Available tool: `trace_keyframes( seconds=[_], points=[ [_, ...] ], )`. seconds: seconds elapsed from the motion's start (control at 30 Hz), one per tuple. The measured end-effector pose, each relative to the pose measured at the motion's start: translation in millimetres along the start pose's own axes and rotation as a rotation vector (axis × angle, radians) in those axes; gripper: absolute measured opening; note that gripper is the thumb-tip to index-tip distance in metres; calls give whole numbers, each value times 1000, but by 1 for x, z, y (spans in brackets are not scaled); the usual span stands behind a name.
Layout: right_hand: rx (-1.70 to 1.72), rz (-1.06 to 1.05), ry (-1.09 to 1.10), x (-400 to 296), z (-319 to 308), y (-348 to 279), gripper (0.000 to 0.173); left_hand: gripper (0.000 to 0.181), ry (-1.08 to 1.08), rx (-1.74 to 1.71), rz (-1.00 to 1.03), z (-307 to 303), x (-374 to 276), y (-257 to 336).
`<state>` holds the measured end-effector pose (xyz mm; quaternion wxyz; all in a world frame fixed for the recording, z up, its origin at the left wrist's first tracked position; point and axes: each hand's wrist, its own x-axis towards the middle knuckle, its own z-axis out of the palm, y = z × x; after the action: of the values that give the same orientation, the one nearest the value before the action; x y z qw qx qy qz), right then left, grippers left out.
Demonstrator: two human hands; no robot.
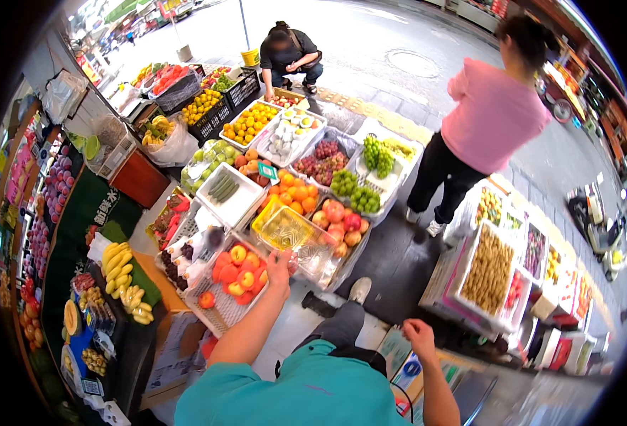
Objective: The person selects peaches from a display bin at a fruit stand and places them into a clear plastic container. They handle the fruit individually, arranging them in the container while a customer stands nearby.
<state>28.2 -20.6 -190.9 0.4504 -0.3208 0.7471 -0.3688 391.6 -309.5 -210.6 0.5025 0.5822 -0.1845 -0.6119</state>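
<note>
My left hand (278,268) reaches forward between a crate of peaches or nectarines (239,272) and some clear plastic boxes (316,261). Its fingers are curled at the near edge of the boxes; whether they grip the plastic is unclear. Just beyond lies a yellow basket (263,217) with a clear container (286,229) in it. Pomegranates (335,211) and oranges (292,191) sit behind the boxes. My right hand (419,335) hangs low at my right side, loosely curled with nothing seen in it, above some flat printed cartons (412,367).
A person in pink (492,114) stands in the aisle (385,266); another person (289,56) crouches by the far crates. Bananas (117,269) lie on the left counter. At right stands a crate of brownish produce (486,269). A white foam box (231,194) holds cucumbers.
</note>
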Motion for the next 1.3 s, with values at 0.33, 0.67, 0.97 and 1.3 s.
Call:
trace_keyframes(
  seconds=[0.33,0.67,0.97,1.3],
  points=[
    [-4,271,75,191,-210,-61,28,39,-78,-129,47,354,149,76],
    [-154,-26,-42,505,-394,-123,35,46,4,-272,-35,549,214,76],
    [-309,-170,-263,746,-434,-290,35,61,153,-352,-76,637,282,52],
    [-503,35,-296,938,-520,-223,37,70,212,-474,-336,772,379,-14]
  ],
)
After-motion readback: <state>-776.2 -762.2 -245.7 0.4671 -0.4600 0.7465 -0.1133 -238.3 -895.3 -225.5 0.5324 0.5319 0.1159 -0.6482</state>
